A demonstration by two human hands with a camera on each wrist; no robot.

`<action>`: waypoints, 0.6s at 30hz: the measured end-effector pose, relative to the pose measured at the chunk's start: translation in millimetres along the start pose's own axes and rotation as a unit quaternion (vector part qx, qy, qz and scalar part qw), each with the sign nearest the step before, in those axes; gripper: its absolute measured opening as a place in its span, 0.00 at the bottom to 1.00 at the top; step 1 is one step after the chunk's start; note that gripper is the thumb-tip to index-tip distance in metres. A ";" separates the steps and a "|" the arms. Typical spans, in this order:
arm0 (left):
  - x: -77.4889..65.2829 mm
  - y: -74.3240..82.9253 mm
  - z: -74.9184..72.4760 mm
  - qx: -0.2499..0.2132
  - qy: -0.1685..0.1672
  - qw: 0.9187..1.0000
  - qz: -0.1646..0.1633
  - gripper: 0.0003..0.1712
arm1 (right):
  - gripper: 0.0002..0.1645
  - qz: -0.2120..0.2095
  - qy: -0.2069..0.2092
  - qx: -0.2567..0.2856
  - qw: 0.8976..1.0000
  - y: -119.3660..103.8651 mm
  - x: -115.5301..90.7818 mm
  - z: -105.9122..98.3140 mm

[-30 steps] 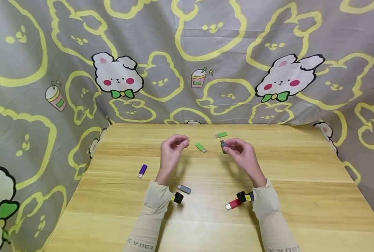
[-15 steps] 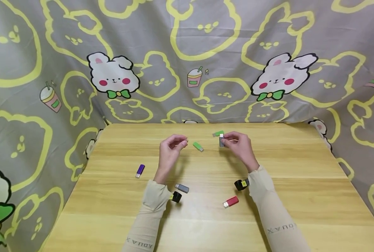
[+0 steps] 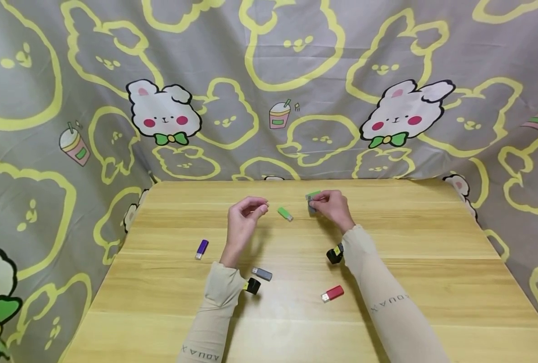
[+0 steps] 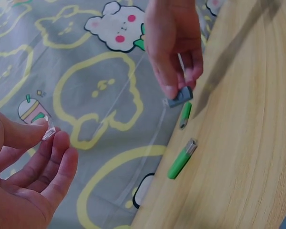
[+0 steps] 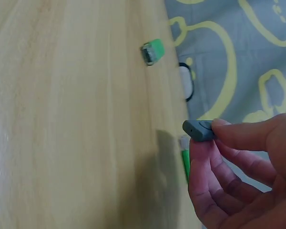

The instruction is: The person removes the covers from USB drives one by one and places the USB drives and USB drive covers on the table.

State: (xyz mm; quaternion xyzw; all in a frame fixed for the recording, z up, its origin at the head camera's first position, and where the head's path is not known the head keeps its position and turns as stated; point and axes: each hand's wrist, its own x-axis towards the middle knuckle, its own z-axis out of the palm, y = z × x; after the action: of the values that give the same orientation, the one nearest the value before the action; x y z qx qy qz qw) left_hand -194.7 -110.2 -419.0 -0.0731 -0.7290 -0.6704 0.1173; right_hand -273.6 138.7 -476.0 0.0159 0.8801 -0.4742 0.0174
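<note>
My right hand [image 3: 334,207] pinches a grey USB stick [image 5: 199,130] between thumb and fingers over the far part of the table. In the left wrist view its metal plug points away from that hand's palm side, toward the left. Thumb and forefinger of my left hand [image 3: 243,222] pinch a small clear plastic cap [image 4: 48,129], held up off the table. One green USB stick [image 3: 285,214] lies on the wood between the hands. Another green USB stick [image 3: 313,194] lies behind the right fingers, partly covered by them and the grey stick in the head view.
On the wooden table [image 3: 287,327] lie a purple USB stick [image 3: 202,249] at left, a second grey USB stick [image 3: 262,274] beside the left wrist camera, and a red USB stick [image 3: 332,293] nearer the front. A patterned curtain [image 3: 232,116] hangs along the back and sides.
My right hand has moved forward and left with the grey USB stick, then lower toward the far green stick. The left hand has stayed almost still with the cap.
</note>
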 end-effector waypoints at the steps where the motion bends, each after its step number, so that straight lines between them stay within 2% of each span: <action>1: 0.2 -0.1 -0.2 0.001 0.001 1.000 0.000 0.08 | 0.12 0.007 0.000 -0.004 1.000 -0.9 1.0 1.6; 11: 1.1 0.3 -4.9 0.000 -0.003 1.000 0.003 0.08 | 0.11 0.046 -0.008 -0.035 0.998 -8.2 10.9 18.4; 18: 1.3 -4.6 -2.9 0.002 -0.004 1.000 0.003 0.08 | 0.10 0.039 0.018 -0.054 0.998 -10.9 13.0 30.0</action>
State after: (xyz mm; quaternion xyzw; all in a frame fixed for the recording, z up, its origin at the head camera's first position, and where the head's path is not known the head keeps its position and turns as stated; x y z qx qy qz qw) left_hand -197.0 -113.6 -422.9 -0.0785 -0.7305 -0.6684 0.1164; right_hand -286.6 107.8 -484.0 0.0578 0.9035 -0.4242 0.0209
